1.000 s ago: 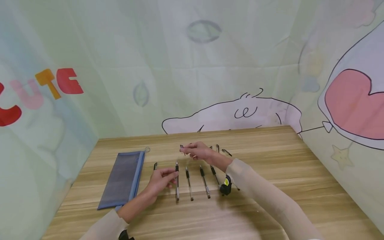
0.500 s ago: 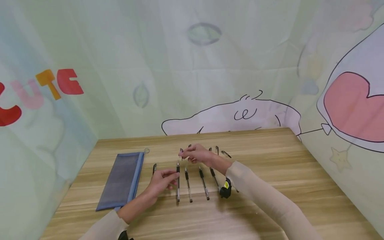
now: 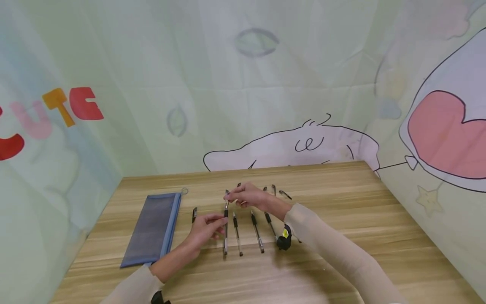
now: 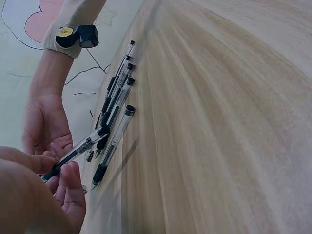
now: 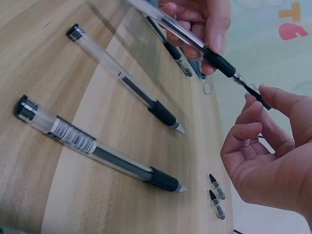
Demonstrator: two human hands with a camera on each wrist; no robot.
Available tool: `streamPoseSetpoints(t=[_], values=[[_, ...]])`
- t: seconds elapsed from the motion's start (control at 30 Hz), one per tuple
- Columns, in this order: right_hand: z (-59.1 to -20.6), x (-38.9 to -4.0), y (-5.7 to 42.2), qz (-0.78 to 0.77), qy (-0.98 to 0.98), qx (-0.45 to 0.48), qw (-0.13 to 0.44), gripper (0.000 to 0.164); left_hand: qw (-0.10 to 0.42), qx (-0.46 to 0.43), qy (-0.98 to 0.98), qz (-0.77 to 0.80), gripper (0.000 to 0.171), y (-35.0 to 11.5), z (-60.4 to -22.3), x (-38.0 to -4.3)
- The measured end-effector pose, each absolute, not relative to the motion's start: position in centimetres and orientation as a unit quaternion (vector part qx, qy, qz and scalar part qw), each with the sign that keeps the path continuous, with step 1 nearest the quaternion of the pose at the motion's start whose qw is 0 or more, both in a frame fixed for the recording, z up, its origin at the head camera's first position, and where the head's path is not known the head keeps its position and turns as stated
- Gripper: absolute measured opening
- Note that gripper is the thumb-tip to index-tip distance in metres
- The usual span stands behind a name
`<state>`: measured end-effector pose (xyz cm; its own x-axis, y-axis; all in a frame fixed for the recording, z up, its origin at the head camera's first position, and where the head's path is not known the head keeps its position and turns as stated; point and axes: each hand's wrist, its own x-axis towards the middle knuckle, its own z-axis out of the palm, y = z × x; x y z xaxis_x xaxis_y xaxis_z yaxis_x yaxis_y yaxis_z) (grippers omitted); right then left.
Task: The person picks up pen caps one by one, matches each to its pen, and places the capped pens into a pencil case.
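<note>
My left hand (image 3: 206, 228) holds a clear gel pen (image 3: 225, 238) by its black grip, tip pointing away from me. Between thumb and fingers, my right hand (image 3: 248, 196) pinches a pen cap (image 5: 258, 99), whose mouth is right at the pen's tip in the right wrist view. Right of the held pen, several uncapped gel pens (image 3: 257, 232) lie in a row on the table, tips facing away. Beyond them lie several loose caps (image 3: 285, 194). A capped pen (image 3: 195, 213) is partly hidden behind my left hand.
A blue mesh zip pouch (image 3: 149, 228) with a ring on its zip lies on the left of the wooden table (image 3: 341, 190). A printed curtain (image 3: 182, 84) hangs behind the table and along its sides.
The cap in my right hand has come down and slightly left, closing the gap to the pen's tip. The pen in my left hand has shifted slightly to the right.
</note>
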<state>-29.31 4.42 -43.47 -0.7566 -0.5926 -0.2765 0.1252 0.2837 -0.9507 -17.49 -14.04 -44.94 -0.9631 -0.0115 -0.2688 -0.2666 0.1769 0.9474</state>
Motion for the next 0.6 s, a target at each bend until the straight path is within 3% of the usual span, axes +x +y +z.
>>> streamPoseSetpoints(t=[0.6], values=[[-43.97,-28.71,4.19,-0.542,0.745,-0.191,0.34,0.037,0.091,-0.105,0.762,0.632,0.028,-14.03,-44.77,-17.64]])
